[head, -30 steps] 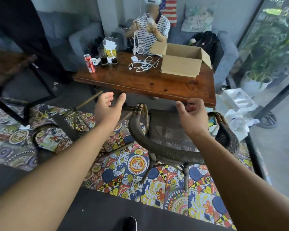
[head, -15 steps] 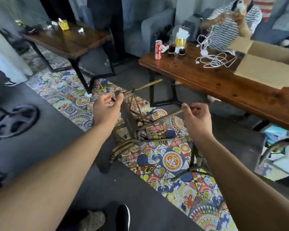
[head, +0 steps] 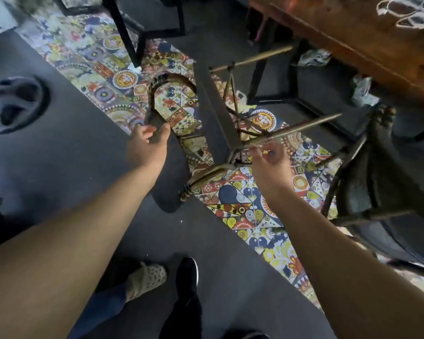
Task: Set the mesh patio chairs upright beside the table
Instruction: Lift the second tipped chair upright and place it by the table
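A chair (head: 213, 123) lies tipped over on a patterned rug (head: 240, 204), its legs pointing toward the wooden desk (head: 367, 45). The left hand (head: 147, 148) reaches for the curved armrest, fingers loosely spread and not gripping. The right hand (head: 271, 162) is half curled beside a chair leg; whether it touches is unclear. A second chair (head: 377, 182) stands upright at right, beside the desk.
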